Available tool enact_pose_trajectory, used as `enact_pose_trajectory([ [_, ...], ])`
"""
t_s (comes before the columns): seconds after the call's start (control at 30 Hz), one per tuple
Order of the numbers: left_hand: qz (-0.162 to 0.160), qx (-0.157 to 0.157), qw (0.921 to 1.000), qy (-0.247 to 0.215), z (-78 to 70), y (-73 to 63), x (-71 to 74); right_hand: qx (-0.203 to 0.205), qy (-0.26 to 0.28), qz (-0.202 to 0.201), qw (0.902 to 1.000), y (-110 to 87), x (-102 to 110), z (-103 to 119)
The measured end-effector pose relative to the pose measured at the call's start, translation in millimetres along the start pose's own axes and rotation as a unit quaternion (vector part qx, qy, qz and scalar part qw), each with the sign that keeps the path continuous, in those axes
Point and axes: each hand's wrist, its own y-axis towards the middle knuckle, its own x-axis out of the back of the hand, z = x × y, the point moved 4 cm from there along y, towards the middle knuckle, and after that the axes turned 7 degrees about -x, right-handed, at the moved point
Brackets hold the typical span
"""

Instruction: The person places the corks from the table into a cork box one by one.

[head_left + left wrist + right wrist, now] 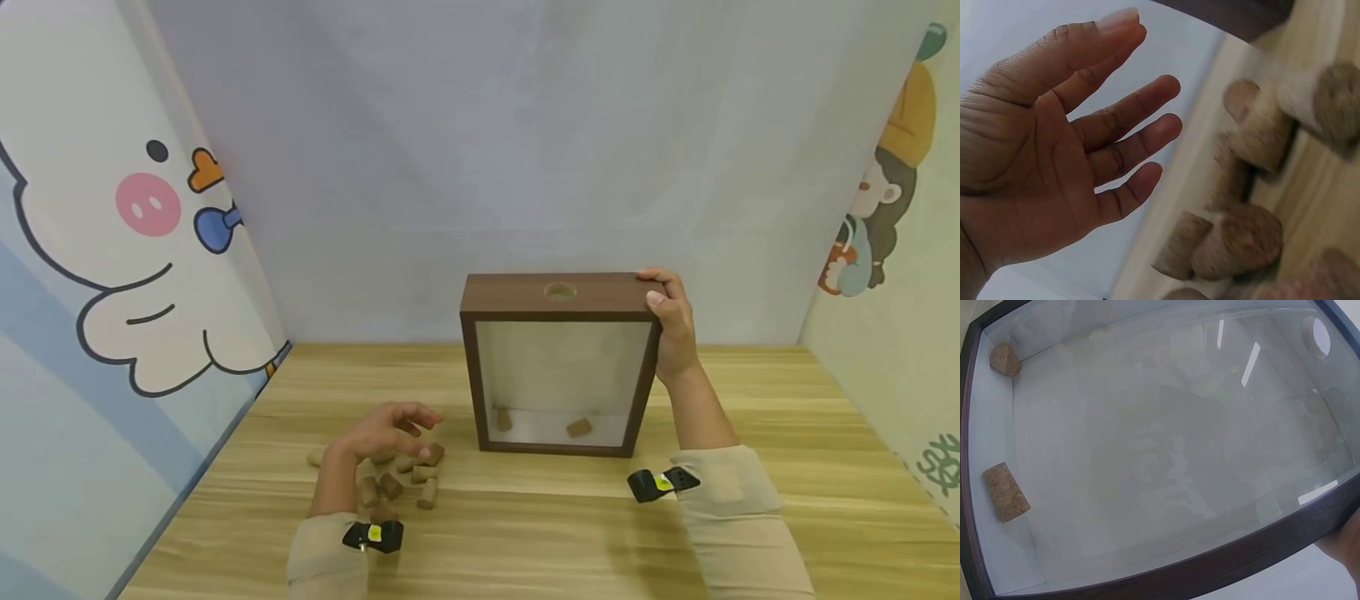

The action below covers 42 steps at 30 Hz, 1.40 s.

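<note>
A dark wooden shadow box [502,295] with a clear front stands upright on the table, a round hole in its top. Two corks lie on its floor inside; in the right wrist view one cork [1006,492] is near the corner and another cork [1005,360] is at the far side. My right hand [677,337] grips the box's upper right corner, thumb on the top face. My left hand [382,431] hovers over a loose pile of corks [424,474] left of the box. In the left wrist view, its fingers are spread and slightly bent, with nothing between them.
The wood-grain table [525,533] reaches back to a pale grey curtain [480,150]. Cartoon-printed panels stand at the left [82,250] and right [892,333]. Black wrist cameras sit on both sleeves.
</note>
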Motion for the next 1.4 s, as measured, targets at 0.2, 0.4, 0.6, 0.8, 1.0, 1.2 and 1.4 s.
enact_pose_trajectory([
  [0.2,0.025,0.026,0.9993,0.002,22.4,3.6,-3.1,0.003,-0.001,-0.002,1.0000,0.0,-0.2,0.6],
  [0.4,0.036,0.043,0.9980,0.030,32.8,10.9,-8.7,0.001,0.006,-0.004,1.0000,1.5,0.1,-0.4],
  [0.6,0.033,0.066,0.9973,0.001,40.2,16.5,-11.3,-0.003,0.001,-0.002,1.0000,3.5,-0.1,-1.3],
  [0.8,0.013,0.100,0.9949,-0.009,42.6,18.8,-13.0,-0.005,0.001,-0.005,1.0000,2.3,1.9,-1.7],
  [1.0,-0.017,0.122,0.9923,0.011,44.9,19.1,-15.4,-0.011,0.007,0.006,0.9999,1.9,2.4,-5.8],
  [1.2,-0.023,0.100,0.9935,0.048,42.1,22.8,-17.3,-0.008,-0.001,0.010,0.9999,3.6,2.8,-7.9],
  [1.4,-0.054,0.090,0.9908,0.086,36.9,27.4,-16.5,-0.004,-0.006,-0.001,1.0000,5.2,5.3,-6.9],
])
